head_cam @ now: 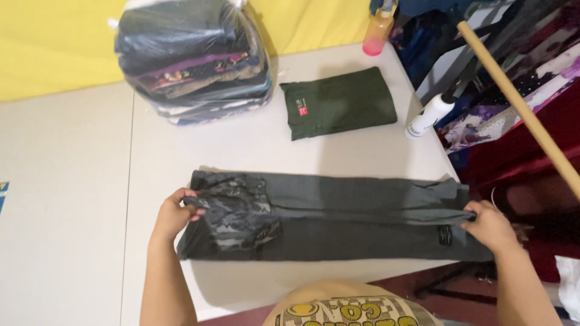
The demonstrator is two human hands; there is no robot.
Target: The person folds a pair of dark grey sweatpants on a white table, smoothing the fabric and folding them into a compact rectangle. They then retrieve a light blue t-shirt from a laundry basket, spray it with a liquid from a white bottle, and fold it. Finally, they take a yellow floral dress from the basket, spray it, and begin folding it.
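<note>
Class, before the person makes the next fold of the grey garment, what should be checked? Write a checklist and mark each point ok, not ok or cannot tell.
1. Left hand grips one end of the grey garment: ok.
2. Right hand grips the other end: ok.
3. Garment lies flat and stretched lengthwise: ok, small wrinkles near the right end.
4. Garment fully on the table: not ok, the right end reaches the edge.
5. Green shirt and bag of clothes lie apart from the garment: ok.
6. Underside smooth: cannot tell.

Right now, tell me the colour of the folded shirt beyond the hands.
Dark green folded shirt, head view.
</note>
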